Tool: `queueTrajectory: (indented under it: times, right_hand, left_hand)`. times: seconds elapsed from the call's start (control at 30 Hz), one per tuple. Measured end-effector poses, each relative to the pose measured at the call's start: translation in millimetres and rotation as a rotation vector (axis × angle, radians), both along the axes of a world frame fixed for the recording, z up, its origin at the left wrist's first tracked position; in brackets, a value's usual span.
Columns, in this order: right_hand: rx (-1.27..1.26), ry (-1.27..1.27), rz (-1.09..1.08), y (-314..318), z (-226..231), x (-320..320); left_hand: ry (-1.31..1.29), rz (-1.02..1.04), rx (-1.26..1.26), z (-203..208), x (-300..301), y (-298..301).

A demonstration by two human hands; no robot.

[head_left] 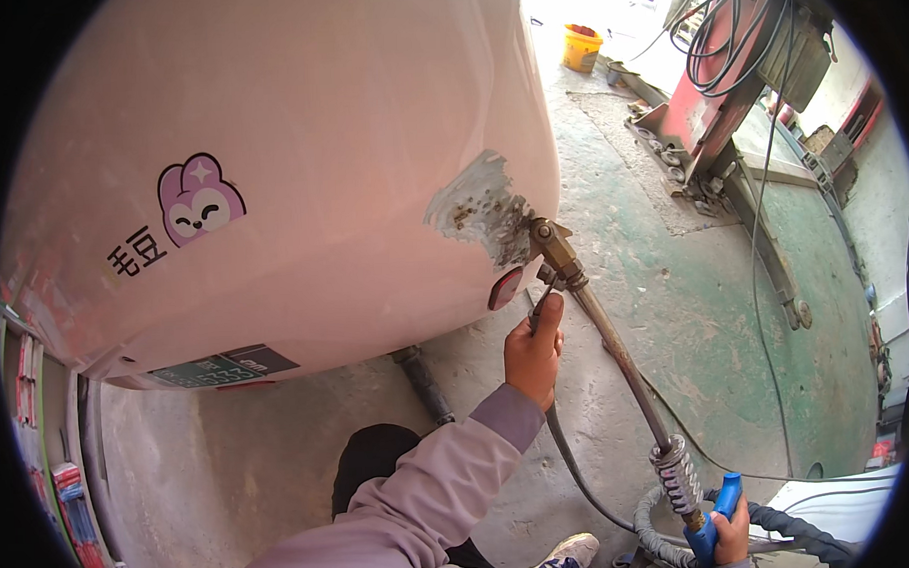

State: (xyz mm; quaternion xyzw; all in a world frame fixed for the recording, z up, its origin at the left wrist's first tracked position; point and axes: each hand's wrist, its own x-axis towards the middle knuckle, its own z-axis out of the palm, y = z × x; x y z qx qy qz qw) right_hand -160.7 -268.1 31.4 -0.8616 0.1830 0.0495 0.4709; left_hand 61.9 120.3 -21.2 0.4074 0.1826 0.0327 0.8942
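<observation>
A pale car body (348,107) fills the upper left. Near its right corner is a patch of bare grey metal (482,208), rough and covered in small marks. Against the patch's lower edge rests the brass-coloured head of a long dent puller (617,340). My left hand (539,349) is closed just below that head, around a slim dark piece with a dark cable (571,455) hanging beneath it. At the puller's lower end, below a coil spring (675,475), my right hand (730,537) is wrapped round the blue handle (704,542).
A red lift post (714,110) with looped black cables stands at the right, its metal arm (768,243) low over the floor. A yellow bucket (581,49) sits farther back. Thick wrapped cables (653,522) coil near my right hand. Shelving (60,448) lines the left edge.
</observation>
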Motion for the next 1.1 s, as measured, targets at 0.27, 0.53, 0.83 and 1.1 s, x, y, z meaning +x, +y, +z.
queueTrajectory:
  times: [0.27, 0.53, 0.83, 1.1]
  right_hand:
    - [-0.093, -0.031, -0.034, 11.9, 7.4, 2.4]
    - [-0.032, 0.007, -0.029, 19.9, 14.7, 8.7]
    - [-0.062, -0.005, -0.062, 14.9, 9.9, 4.2]
    - [-0.033, 0.000, -0.019, -3.4, -2.6, 1.8]
  left_hand:
    - [-0.011, 0.022, 0.026, 16.3, 2.3, 6.7]
    - [0.007, 0.064, 0.041, 18.2, 4.5, 7.1]
    - [0.049, 0.075, -0.005, 19.5, 2.5, 7.6]
    - [-0.146, 0.374, 0.650, 22.3, -21.1, 7.9]
